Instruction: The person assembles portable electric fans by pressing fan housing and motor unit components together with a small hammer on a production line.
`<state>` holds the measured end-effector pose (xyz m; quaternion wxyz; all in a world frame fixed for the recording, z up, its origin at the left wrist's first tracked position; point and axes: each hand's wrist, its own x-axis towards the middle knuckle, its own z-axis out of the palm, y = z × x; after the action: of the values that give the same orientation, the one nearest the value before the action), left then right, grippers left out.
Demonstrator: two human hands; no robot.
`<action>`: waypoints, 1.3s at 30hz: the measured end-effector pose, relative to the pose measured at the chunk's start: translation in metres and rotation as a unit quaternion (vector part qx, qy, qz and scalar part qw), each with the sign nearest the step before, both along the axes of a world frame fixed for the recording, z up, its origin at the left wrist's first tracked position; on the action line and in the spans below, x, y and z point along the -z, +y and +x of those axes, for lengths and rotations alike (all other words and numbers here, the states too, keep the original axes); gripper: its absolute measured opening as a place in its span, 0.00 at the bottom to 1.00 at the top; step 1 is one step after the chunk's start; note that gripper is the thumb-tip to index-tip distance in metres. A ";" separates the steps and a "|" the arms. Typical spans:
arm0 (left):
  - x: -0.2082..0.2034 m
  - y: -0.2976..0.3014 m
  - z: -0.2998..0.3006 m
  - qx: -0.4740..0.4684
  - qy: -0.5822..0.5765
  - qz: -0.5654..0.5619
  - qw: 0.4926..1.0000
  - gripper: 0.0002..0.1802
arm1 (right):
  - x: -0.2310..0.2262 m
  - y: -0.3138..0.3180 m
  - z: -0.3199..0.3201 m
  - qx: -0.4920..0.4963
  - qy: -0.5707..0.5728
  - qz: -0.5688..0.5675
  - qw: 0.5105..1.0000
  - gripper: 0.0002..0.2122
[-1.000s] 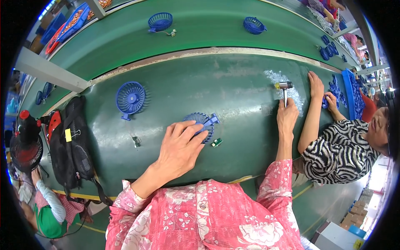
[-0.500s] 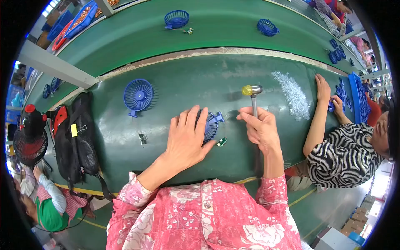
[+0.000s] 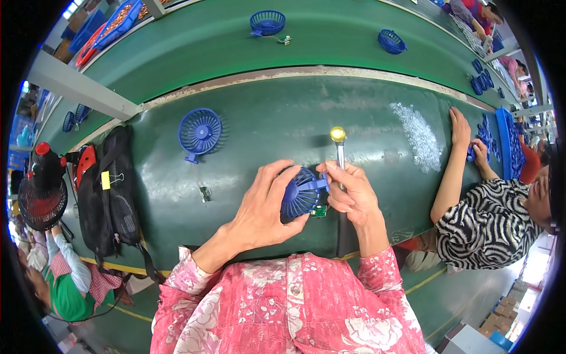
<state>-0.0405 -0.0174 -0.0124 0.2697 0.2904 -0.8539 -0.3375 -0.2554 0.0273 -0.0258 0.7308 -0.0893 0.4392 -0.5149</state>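
My left hand (image 3: pixel 254 206) is closed round the near-left side of a round blue fan housing (image 3: pixel 301 193) with slatted ribs. The housing's tab points right, up against the fingertips of my right hand (image 3: pixel 356 194). That hand also grips a hammer (image 3: pixel 340 154), its yellow-faced head up and away from me. A small green circuit board (image 3: pixel 319 211) shows just below the housing's tab. Farther left on the bench lies another blue fan housing (image 3: pixel 200 131), with a second small board (image 3: pixel 205 194) nearer me.
Small clear pieces (image 3: pixel 417 138) lie in a heap at the right, beside a co-worker's arm (image 3: pixel 453 159). A blue bin (image 3: pixel 508 141) stands beyond. At left are a black backpack (image 3: pixel 112 194) and a small fan (image 3: pixel 42 194). A conveyor belt (image 3: pixel 330 44) carries blue housings behind the bench.
My right hand has moved left with the hammer to the housing's tab. The housing has been tilted up in my left hand. Housings on the conveyor have shifted right.
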 end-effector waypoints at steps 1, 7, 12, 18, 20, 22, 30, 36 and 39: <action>0.000 0.000 0.001 -0.001 0.000 0.000 1.000 0.45 | 0.000 0.000 0.002 0.000 0.004 0.003 1.000 0.11; 0.000 0.001 0.000 0.002 0.010 0.027 1.000 0.45 | 0.001 0.002 0.005 -0.001 0.003 0.009 1.000 0.11; 0.002 0.002 -0.002 0.004 0.018 0.035 0.999 0.44 | 0.003 0.004 0.004 0.001 0.003 0.003 1.000 0.12; 0.006 0.000 -0.002 0.007 0.034 0.062 0.997 0.44 | 0.006 0.005 0.005 0.017 -0.029 -0.002 0.999 0.11; 0.008 0.000 -0.003 0.006 0.044 0.075 0.996 0.44 | 0.008 0.008 0.005 0.042 -0.046 -0.022 0.998 0.11; 0.010 0.000 -0.003 0.003 0.052 0.088 0.995 0.44 | 0.011 0.009 0.005 0.048 -0.050 -0.040 0.997 0.11; 0.002 -0.002 0.005 -0.027 0.032 0.124 0.991 0.45 | -0.023 0.010 0.018 0.020 0.088 -0.041 0.995 0.11; -0.003 0.000 0.006 -0.059 -0.001 0.060 0.996 0.44 | -0.024 0.017 0.023 -0.014 0.379 -0.075 0.922 0.10; -0.006 0.000 0.004 -0.065 -0.010 0.055 0.996 0.44 | -0.022 0.020 0.021 -0.013 0.391 -0.096 0.915 0.09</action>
<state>-0.0364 -0.0171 -0.0063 0.2663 0.3630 -0.8158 -0.3629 -0.2341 0.0477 -0.0037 0.4950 -0.3589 0.6370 -0.4694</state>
